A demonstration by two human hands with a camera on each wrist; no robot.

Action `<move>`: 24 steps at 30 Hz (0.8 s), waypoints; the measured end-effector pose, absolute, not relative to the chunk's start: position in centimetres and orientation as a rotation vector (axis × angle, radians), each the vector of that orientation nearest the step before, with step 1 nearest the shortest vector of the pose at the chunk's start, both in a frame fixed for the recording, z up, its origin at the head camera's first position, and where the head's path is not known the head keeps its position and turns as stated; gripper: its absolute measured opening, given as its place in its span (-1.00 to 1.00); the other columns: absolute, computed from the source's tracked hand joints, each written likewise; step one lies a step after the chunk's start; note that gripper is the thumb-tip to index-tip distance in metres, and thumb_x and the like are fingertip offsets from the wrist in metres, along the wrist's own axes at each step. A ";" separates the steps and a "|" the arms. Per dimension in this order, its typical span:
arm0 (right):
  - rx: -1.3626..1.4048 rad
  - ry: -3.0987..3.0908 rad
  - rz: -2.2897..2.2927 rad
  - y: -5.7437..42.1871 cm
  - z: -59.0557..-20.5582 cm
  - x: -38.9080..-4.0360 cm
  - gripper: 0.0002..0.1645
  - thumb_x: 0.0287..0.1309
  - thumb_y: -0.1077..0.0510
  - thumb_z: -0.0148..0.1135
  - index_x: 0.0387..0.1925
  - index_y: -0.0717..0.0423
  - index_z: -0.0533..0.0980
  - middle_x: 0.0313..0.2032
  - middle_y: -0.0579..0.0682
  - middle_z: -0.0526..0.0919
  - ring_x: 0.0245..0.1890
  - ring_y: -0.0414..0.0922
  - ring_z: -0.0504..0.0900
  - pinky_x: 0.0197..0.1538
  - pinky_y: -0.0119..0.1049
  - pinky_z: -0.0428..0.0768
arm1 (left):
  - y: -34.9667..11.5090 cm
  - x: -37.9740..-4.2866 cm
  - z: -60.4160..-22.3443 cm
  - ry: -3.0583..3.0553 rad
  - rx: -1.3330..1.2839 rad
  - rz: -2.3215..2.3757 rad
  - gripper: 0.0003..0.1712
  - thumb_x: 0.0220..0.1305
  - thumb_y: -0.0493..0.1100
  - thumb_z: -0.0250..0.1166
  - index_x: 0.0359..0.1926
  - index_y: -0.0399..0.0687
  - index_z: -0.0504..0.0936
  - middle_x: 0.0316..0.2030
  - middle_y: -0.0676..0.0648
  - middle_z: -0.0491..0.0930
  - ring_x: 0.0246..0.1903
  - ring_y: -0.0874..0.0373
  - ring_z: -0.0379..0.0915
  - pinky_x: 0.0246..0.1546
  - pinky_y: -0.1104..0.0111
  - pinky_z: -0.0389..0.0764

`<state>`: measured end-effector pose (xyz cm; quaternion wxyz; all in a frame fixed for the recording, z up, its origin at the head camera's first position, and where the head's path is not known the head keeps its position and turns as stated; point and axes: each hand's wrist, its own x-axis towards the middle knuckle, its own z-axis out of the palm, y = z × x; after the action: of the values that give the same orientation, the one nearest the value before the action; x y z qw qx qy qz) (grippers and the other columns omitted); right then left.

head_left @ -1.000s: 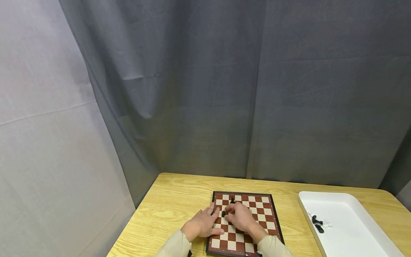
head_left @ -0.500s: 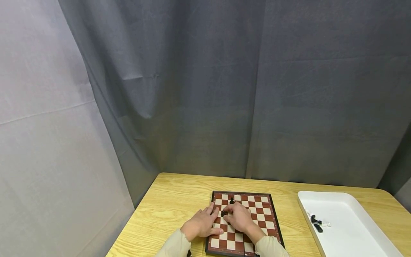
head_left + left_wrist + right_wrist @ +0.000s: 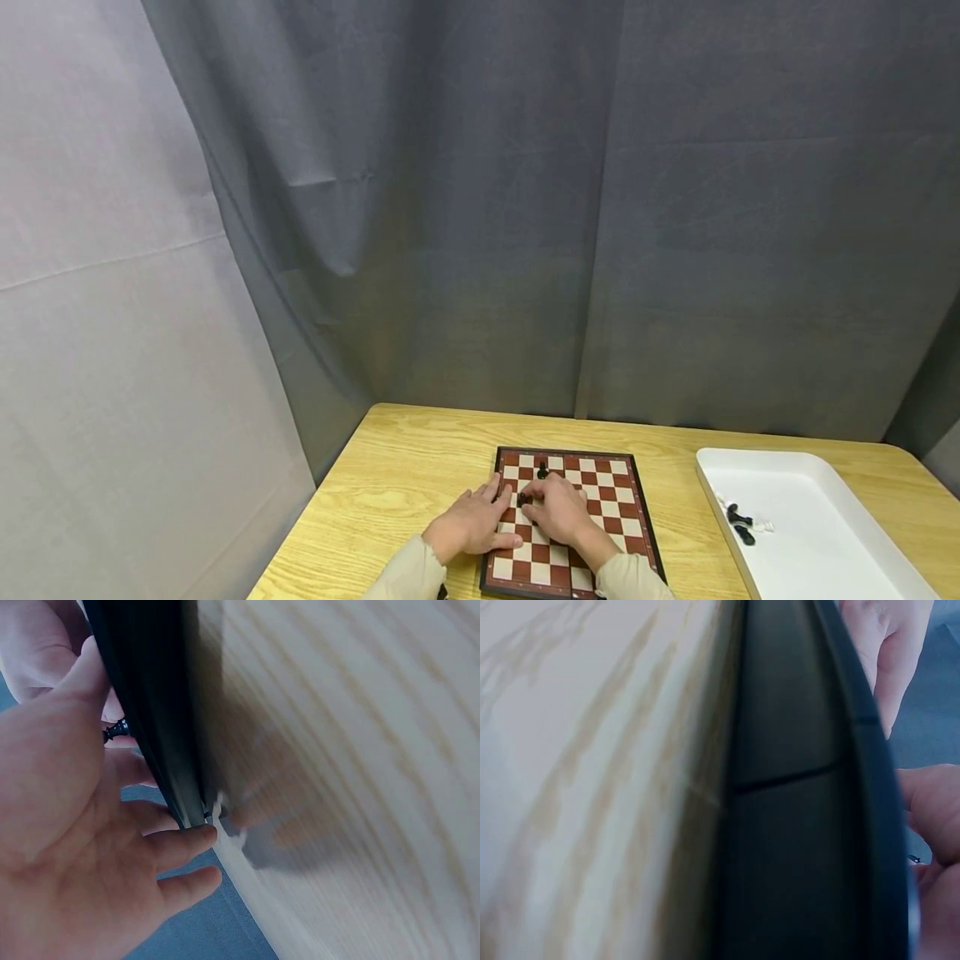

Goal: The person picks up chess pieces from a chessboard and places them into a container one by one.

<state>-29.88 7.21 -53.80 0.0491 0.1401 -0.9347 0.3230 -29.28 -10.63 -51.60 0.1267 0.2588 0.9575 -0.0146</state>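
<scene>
My left hand (image 3: 472, 518) rests over the left edge of a red-and-white chessboard (image 3: 540, 573), its fingers spread and mostly straight. In the left wrist view, some of its fingers reach over the board's black side (image 3: 150, 697). With thumb and forefinger, my right hand (image 3: 561, 507) pinches a small black chess piece (image 3: 522, 499) on the left half of the board. Its exact kind is too small to tell. Another black chess piece (image 3: 542, 470) stands farther back on the board. A dark bit by the left fingertips is mostly hidden.
A white tray (image 3: 832, 533) stands to the right, with several black chess pieces (image 3: 738, 515) and white ones (image 3: 763, 527) lying near its left side. The wooden table (image 3: 420, 442) ends at a grey curtain (image 3: 480, 333).
Both hands keep almost the same place on the board. The right fingers shift only very slightly at the black chess piece.
</scene>
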 end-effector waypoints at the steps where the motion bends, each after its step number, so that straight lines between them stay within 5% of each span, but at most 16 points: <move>1: 0.431 -2.846 0.982 7.2 -53.8 -29.9 -0.85 0.01 0.08 0.39 -0.29 -0.10 0.67 -0.42 -0.16 0.47 -0.38 -0.16 0.42 -0.38 -0.13 0.25 | -10.6 -29.3 -51.6 2.788 0.752 -0.042 0.00 0.15 0.50 -0.07 0.46 0.06 0.09 0.45 -0.14 -0.06 0.35 0.02 0.06 0.28 0.10 0.20; 16: 0.481 -2.842 1.029 7.8 -53.5 -29.5 -0.91 0.00 0.12 0.39 -0.43 -0.04 0.60 -0.43 -0.14 0.47 -0.41 -0.17 0.43 -0.32 -0.12 0.33 | -10.5 -29.4 -51.9 2.797 0.736 -0.043 0.01 0.13 0.52 -0.08 0.47 0.07 0.09 0.45 -0.13 -0.06 0.35 0.01 0.07 0.28 0.11 0.20; 24: 0.544 -2.825 1.198 8.5 -53.1 -29.2 -0.91 0.04 0.21 0.37 -0.38 0.10 0.61 -0.48 -0.15 0.53 -0.46 -0.23 0.46 -0.39 -0.28 0.46 | -10.4 -29.3 -51.8 2.800 0.728 -0.057 0.00 0.14 0.51 -0.07 0.46 0.07 0.10 0.45 -0.13 -0.04 0.34 0.01 0.10 0.27 0.12 0.21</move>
<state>-29.21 8.53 -53.14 0.0128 0.1745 -0.9064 0.3844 -29.26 -10.45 -51.76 0.1236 0.2497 0.9602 -0.0195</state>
